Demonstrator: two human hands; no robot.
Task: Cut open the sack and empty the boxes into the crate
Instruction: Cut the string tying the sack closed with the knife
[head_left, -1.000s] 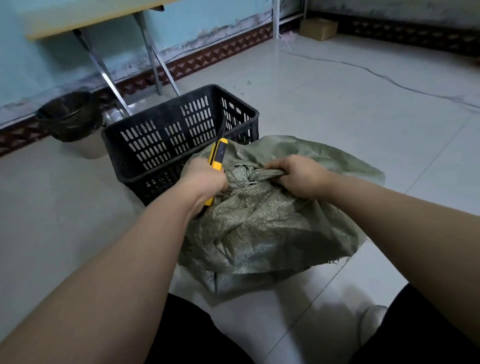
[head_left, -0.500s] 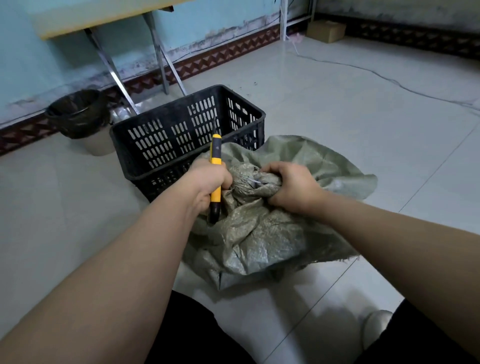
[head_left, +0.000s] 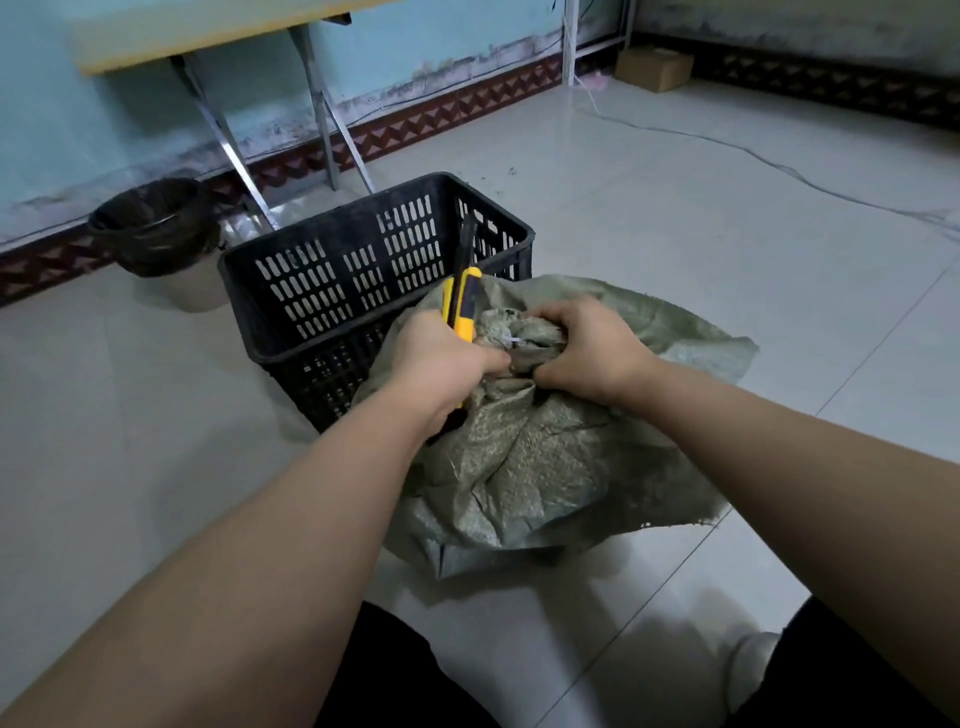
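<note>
Left hand: the left hand (head_left: 441, 358) is clenched around a yellow and black utility knife (head_left: 461, 306), the knife's upper end pointing up and away, in front of the crate wall.
Right hand: the right hand (head_left: 587, 348) grips the bunched neck of the sack, fingers curled into the fabric.
Neck: the gathered neck (head_left: 511, 332) sits between the two hands; a thin pale tie shows on it. Whether the blade touches the neck cannot be told.
Sack: the grey-green woven sack (head_left: 545, 467) lies crumpled on the floor, directly in front of the person, its far edge against the crate.
Boxes: not visible; contents of the sack are hidden.
Crate: the black slotted plastic crate (head_left: 363, 270) stands on the floor, touching the sack's far left side.
Floor: pale glossy tiles (head_left: 727, 234).
Bin: a lined bin (head_left: 156, 234) stands near the wall, left of the crate.
Table: folding legs (head_left: 228, 140) stand behind the crate.
Carton: a small cardboard carton (head_left: 654, 67) sits at the far wall.
</note>
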